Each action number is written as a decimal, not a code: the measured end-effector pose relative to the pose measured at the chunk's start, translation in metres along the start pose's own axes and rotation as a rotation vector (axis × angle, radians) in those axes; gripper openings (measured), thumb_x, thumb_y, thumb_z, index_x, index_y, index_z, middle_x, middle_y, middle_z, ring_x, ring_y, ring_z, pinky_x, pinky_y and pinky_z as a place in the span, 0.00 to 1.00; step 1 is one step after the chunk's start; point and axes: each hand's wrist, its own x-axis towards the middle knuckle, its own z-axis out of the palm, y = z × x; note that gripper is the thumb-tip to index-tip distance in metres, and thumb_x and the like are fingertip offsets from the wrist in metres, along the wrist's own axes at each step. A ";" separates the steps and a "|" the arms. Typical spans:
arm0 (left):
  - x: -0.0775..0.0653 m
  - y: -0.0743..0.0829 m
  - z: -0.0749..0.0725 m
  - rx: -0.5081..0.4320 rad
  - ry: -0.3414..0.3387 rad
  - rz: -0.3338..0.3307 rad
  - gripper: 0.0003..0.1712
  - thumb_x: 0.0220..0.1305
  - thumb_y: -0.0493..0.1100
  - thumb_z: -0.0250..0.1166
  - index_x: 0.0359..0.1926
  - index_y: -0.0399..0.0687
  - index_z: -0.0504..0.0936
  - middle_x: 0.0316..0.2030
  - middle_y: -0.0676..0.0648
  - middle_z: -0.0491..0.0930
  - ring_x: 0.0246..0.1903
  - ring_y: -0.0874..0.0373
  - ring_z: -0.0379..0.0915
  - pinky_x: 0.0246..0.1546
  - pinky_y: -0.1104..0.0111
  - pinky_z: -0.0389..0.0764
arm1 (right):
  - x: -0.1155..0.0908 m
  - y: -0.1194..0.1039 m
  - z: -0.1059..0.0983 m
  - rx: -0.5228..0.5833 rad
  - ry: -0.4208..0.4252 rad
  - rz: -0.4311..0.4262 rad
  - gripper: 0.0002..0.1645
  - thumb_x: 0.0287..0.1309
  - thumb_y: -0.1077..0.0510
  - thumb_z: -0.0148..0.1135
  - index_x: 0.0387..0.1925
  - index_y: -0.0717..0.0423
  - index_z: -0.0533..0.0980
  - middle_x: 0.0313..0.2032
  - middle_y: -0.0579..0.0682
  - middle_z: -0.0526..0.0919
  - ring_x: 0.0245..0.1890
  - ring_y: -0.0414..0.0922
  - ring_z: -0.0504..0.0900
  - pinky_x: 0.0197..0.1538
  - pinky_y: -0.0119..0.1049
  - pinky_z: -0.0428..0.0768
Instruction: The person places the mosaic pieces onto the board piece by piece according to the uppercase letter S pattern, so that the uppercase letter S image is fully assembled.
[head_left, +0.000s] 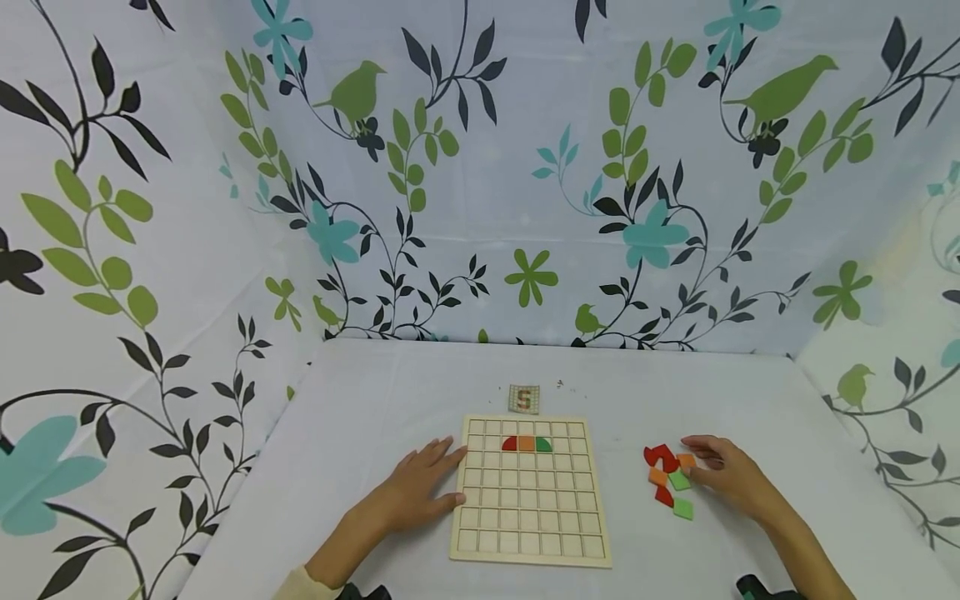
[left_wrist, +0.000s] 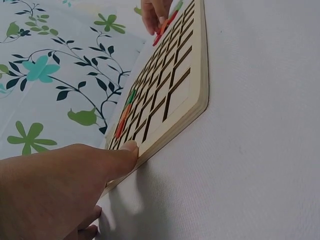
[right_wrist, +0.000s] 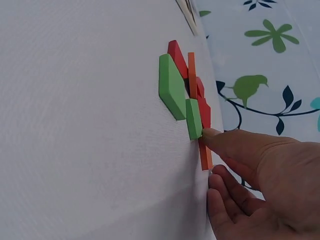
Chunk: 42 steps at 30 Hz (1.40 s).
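Note:
A wooden grid board (head_left: 528, 558) lies on the white table, with a red quarter-round piece (head_left: 510, 444), an orange square (head_left: 527, 444) and a green quarter-round piece (head_left: 543, 446) side by side in one of its upper rows. My left hand (head_left: 420, 487) rests at the board's left side, thumb on the rim and fingers extended. At the right, my right hand (head_left: 731, 475) hovers low around an orange tile (head_left: 686, 460), fingers loosely bent and thumb tip at the edge of a light green tile (right_wrist: 194, 119). Red pieces (head_left: 663, 457) lie just beyond.
Another orange tile (head_left: 657, 476), a red piece (head_left: 664, 496) and a light green tile (head_left: 682, 508) belong to the same loose cluster. A small gridded card (head_left: 523, 399) marked with a brown figure lies behind the board. Patterned cloth (head_left: 525, 167) hangs behind the table.

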 end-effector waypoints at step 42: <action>0.000 -0.001 0.000 -0.030 0.001 0.012 0.44 0.75 0.66 0.61 0.83 0.55 0.61 0.83 0.40 0.54 0.82 0.37 0.47 0.78 0.35 0.53 | 0.014 -0.005 0.014 -0.238 0.240 -0.106 0.14 0.63 0.63 0.73 0.47 0.69 0.85 0.43 0.61 0.84 0.44 0.58 0.84 0.52 0.58 0.86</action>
